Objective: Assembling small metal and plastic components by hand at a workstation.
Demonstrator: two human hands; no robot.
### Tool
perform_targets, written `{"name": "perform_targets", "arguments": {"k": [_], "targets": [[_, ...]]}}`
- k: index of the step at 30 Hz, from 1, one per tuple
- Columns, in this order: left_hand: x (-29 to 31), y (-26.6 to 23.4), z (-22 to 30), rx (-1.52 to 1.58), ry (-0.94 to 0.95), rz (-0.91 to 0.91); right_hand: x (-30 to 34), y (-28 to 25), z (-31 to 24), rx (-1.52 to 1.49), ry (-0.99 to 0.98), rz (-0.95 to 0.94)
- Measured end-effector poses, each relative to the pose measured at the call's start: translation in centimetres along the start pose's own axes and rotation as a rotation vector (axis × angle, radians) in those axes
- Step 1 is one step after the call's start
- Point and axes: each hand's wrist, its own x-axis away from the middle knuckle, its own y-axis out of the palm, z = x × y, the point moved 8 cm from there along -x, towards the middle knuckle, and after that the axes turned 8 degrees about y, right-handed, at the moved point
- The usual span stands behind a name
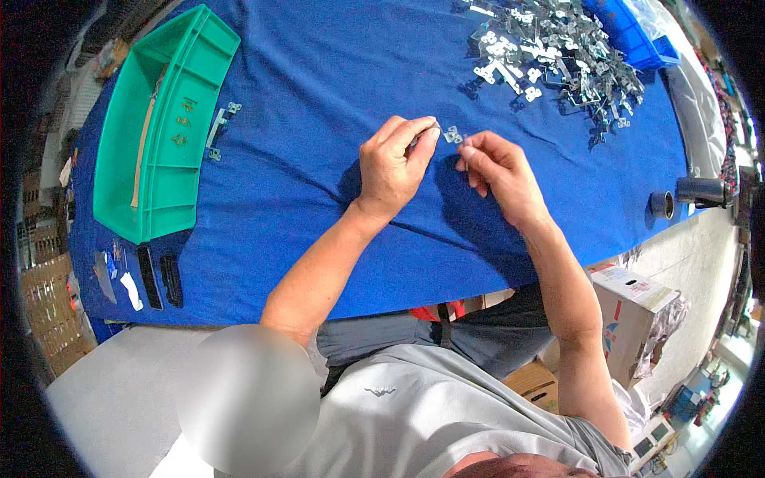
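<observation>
Over the middle of the blue cloth, my left hand (396,163) is closed in a pinch on a small metal bracket (453,135), whose silvery holed end sticks out past the fingertips. My right hand (502,175) meets it from the other side, thumb and forefinger pressed together at the bracket's edge. Whatever lies between those right fingertips is too small to make out. A large heap of similar silver and dark brackets (550,60) spreads over the far right. Two brackets (215,131) lie close together beside the green crate at left.
The green plastic crate (171,171) holds a few small brass-coloured pieces. A blue bin (637,40) borders the heap. On the cloth (303,88), dark strips (149,277) lie near left; a dark cylinder (661,205) stands at right. A cardboard box (629,299) sits below the table edge.
</observation>
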Motion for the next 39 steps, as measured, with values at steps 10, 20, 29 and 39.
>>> {"name": "perform_targets", "arguments": {"k": [10, 20, 29, 39], "targets": [[-0.1, -0.3, -0.2, 0.005, -0.04, 0.007, 0.3, 1.4, 1.2, 0.044, 0.131, -0.125], [-0.1, 0.2, -0.1, 0.004, -0.008, -0.013, 0.1, 0.4, 0.7, 0.268, -0.046, 0.023], [0.0, 0.7, -0.2, -0.005, -0.01, -0.046, 0.5, 0.8, -0.5, 0.223, -0.18, 0.086], [-0.1, 1.0, 1.1, -0.08, 0.095, -0.093, 1.3, 1.4, -2.1, 0.519, -0.486, 0.141]]}}
